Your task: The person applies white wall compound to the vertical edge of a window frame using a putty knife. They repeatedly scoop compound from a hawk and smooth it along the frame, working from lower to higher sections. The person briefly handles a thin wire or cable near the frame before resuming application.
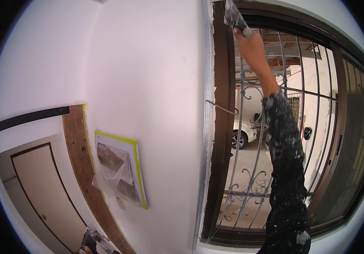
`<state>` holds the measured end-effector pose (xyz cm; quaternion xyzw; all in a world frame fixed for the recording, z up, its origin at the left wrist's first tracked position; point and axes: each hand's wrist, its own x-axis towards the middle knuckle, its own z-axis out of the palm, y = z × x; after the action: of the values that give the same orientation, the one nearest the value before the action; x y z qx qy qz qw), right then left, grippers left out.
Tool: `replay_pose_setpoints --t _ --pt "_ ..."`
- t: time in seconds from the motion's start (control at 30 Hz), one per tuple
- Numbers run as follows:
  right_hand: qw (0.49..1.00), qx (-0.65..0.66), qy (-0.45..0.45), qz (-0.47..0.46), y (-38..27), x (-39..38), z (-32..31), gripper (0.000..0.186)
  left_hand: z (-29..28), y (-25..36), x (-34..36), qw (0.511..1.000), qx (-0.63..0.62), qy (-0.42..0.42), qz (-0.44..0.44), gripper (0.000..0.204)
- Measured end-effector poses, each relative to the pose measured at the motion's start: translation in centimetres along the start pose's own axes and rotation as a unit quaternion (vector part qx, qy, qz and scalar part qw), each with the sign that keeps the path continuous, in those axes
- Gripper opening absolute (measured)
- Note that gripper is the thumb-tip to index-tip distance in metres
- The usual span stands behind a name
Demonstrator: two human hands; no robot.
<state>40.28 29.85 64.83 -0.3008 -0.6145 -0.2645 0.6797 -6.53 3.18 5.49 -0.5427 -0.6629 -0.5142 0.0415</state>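
My right hand (250, 45) is raised to the upper corner of the window and closed around a putty knife (235, 17). Its wide blade is smeared with white and grey filler and lies close to the top of the brown window frame (222, 76). White spatter covers the dark sleeve (287, 161) on that arm. At the bottom edge, only a bit of my left hand (88, 250) shows, against a dark, filler-smeared flat tool (97, 242) that is mostly cut off.
A metal corner strip (207, 127) runs down the white wall's edge, with a bent wire (220, 106) sticking out. Iron bars (302, 72) cover the window; a white car (244, 131) stands outside. A plastic-covered panel (118, 165) edged in yellow tape and a door (46, 194) are leftward.
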Motion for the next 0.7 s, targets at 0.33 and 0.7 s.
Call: replay_pose_setpoints --t 0.33,0.7 --pt "0.987 -0.037 0.062 -0.145 3.2 15.5 6.8 0.043 1.1 2.1 -0.1 0.995 -0.020 0.005 -0.097 0.066" --pt "0.970 -0.091 0.095 -0.206 4.4 18.1 7.0 0.048 2.2 0.6 -0.3 0.997 -0.011 0.018 -0.077 0.072"
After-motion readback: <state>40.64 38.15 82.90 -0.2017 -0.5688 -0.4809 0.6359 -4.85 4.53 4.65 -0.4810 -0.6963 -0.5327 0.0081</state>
